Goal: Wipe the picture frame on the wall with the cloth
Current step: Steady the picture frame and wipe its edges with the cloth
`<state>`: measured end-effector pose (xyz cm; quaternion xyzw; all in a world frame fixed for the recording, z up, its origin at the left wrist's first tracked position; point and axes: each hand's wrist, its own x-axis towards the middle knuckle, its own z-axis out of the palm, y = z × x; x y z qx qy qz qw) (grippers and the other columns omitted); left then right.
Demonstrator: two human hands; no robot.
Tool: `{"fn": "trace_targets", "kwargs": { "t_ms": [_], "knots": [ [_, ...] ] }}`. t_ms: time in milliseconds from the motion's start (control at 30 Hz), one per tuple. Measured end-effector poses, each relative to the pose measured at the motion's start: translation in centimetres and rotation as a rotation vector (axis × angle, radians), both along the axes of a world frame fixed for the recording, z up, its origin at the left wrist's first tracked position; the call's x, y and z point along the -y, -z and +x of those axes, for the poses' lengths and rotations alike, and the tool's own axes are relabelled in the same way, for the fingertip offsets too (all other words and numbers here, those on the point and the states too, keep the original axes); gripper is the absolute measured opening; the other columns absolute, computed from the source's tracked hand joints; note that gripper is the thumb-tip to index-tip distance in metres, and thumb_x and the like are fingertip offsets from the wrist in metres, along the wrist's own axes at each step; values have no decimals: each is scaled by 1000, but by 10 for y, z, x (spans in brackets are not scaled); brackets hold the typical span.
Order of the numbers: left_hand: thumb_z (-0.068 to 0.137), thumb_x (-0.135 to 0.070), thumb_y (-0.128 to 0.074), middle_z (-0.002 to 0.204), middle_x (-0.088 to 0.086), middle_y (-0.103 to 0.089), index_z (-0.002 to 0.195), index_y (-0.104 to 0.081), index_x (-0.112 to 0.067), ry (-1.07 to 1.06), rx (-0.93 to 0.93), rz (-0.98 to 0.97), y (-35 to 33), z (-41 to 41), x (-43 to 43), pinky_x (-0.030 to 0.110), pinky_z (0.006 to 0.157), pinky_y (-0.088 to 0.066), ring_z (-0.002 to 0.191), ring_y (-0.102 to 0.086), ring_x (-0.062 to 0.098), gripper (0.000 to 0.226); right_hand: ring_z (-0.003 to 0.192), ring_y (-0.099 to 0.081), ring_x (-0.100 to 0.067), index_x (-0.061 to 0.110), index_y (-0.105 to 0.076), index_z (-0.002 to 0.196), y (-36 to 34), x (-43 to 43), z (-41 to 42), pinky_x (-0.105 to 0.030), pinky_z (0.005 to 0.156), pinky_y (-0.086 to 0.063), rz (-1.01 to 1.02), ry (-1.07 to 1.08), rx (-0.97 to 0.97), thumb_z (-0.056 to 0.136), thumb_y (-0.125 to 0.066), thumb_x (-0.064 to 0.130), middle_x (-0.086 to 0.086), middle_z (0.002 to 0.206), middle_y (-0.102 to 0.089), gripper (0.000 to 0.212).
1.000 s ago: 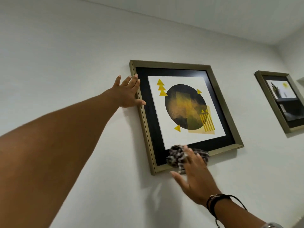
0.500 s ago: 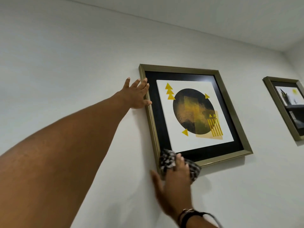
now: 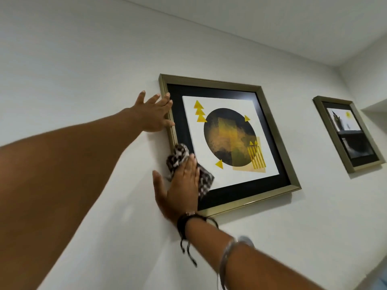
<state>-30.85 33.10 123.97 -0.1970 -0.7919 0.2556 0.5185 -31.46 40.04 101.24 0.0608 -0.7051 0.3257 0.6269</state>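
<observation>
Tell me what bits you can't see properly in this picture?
- Head view: gold-edged picture frame, lower-left corner hidden by the right hand and black-and-white patterned cloth.
- Frame's left rail, partly covered by the left hand.
- Smaller gold-framed picture: too small and blurred to read.

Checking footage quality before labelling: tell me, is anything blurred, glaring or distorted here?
Head view: wide-angle bend in the ceiling line; right hand and cloth slightly motion-blurred; faint sheen along the picture frame bottom edge; soft shadow beneath it; left hand fairly sharp.
</observation>
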Motion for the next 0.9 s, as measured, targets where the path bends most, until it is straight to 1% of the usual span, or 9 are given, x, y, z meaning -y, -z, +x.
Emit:
{"fn": "trace_targets", "kwargs": {
  "t_ms": [100,200,333,400,500,633,733,833,900],
  "knots": [
    [102,-39,-26,167,1,8,157,-4,-20,-18,-33,-43,-6,-1,0,61,117,3,153,0,27,62,153,4,-25,4,-4,154,-46,-16,-3,-41,125,0,133,20,2,87,-42,64,-15,165,-2,98],
    [101,-37,-25,167,-1,3,156,-10,-23,-34,-60,-71,-14,4,2,63,117,0,153,-6,29,59,153,2,-27,3,-4,154,-93,-28,1,-42,125,-1,214,22,21,88,-47,62,-17,165,-2,99],
    [100,-38,-25,167,-1,-2,155,-14,-24,23,-63,-49,-10,2,3,64,116,0,152,-8,30,58,153,1,-23,8,-5,155,-123,-41,3,-35,124,1,264,21,47,90,-48,57,-13,166,-3,92],
    [98,-44,-19,167,1,-3,155,-19,-23,14,-74,-70,-6,0,3,66,115,-1,152,-10,31,60,153,1,-21,9,-7,155,-111,-41,1,-34,124,1,253,15,39,91,-49,55,-11,166,-4,90],
    [87,-65,-11,167,2,-3,155,-15,-21,28,-76,-40,-2,0,3,65,115,2,152,-7,32,81,153,1,-19,12,-6,156,-74,-39,-1,-36,125,-1,241,-39,13,91,-48,58,-8,166,-3,90],
    [63,-95,-26,167,4,5,157,-4,-18,29,-39,-4,8,4,3,60,118,7,153,1,31,123,153,3,-14,20,1,156,-9,-43,4,-36,124,-2,274,-114,27,87,-38,69,1,167,1,93],
    [51,-100,-35,167,3,11,157,2,-17,35,9,36,14,5,-2,59,118,10,153,7,30,139,152,7,-10,21,3,156,34,-47,4,-36,125,-4,313,-54,62,86,-31,73,4,167,5,93],
    [52,-98,-39,166,4,14,157,5,-16,36,21,52,14,5,-3,59,118,11,152,12,30,140,153,6,-9,18,-3,156,67,-57,6,-35,125,-8,399,3,34,89,-36,67,5,167,1,90],
    [53,-97,-41,166,5,15,156,6,-16,35,24,61,14,6,-3,59,118,11,152,13,31,139,153,3,-9,21,-7,156,85,-70,7,-33,124,-8,487,38,27,89,-41,64,8,166,-2,86]
  ]
}}
